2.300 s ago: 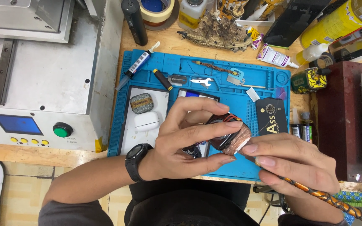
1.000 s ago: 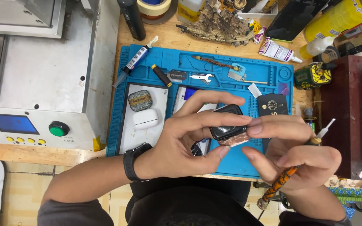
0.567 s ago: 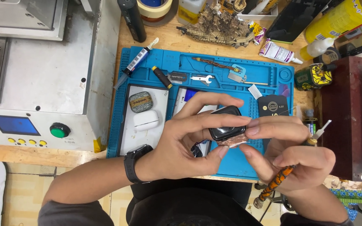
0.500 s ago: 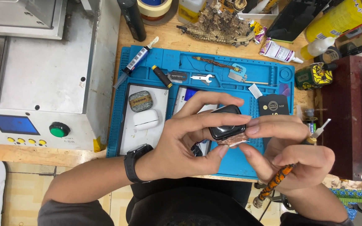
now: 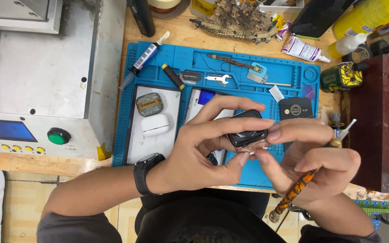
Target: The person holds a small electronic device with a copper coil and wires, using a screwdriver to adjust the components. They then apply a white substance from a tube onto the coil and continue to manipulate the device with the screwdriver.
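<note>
A small black smartwatch body (image 5: 247,129) is held above the lower right part of a blue work mat (image 5: 230,67), between both hands. The grip of the left hand (image 5: 199,150) is clenched on the watch body: the forefinger is laid along its upper edge, the thumb is pressed beneath it, and a thin coppery layer is seen along the lower edge. A black wristwatch (image 5: 144,173) is worn on the left wrist. The right hand (image 5: 314,164) is closed as well; its forefinger and thumb are set against the right edge of the watch body, while an orange-and-black patterned tool (image 5: 299,189) is held by the curled remaining fingers, with its pale tip pointing up and to the right.

On the mat, a white tray (image 5: 133,150) is seen to the left of the hands; a white earbud case (image 5: 155,124) and a small dark patterned tin (image 5: 149,104) are lying in it. A small wrench (image 5: 217,79), a black pen-like tool (image 5: 173,76) and a syringe (image 5: 143,59) are laid along the upper part of the mat. A black rectangular card (image 5: 296,108) is lying just above the right hand. The mat is resting on a wooden surface (image 5: 190,33), beside a grey machine (image 5: 41,81) with a green button (image 5: 59,136).
</note>
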